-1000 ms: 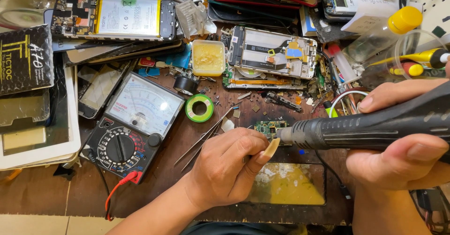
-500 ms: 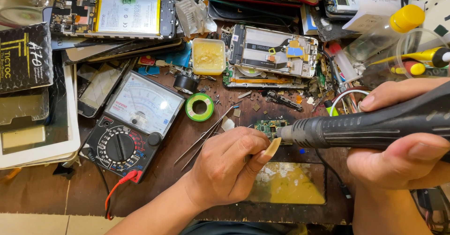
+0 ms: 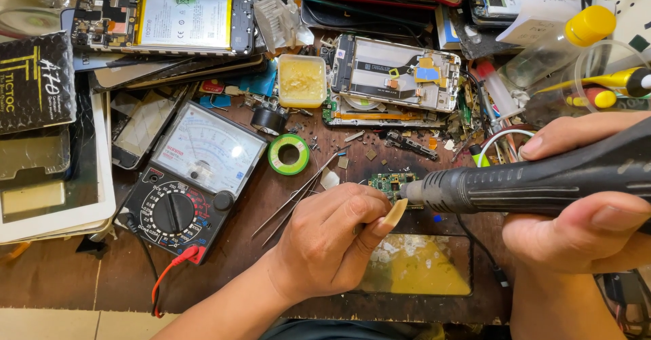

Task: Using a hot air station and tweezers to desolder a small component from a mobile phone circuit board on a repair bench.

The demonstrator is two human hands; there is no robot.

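Note:
A small green circuit board [image 3: 392,181] lies on the brown workbench. My right hand [image 3: 584,224] grips a black rod-shaped hot-air tool [image 3: 536,184], its metal nozzle pointing left onto the board. My left hand [image 3: 332,238] rests just below and left of the board, fingers curled, the thumb with a long nail close to the nozzle. Whether the fingers pinch the board or a tool is hidden. Thin metal tweezers [image 3: 293,197] lie beside the left hand.
An analog multimeter [image 3: 192,180] with a red lead sits left. A green tape roll [image 3: 288,154], a flux tub [image 3: 302,81], opened phones [image 3: 163,20] [image 3: 397,75], a yellow sponge tray [image 3: 417,265] and a yellow-capped bottle [image 3: 556,41] crowd the bench.

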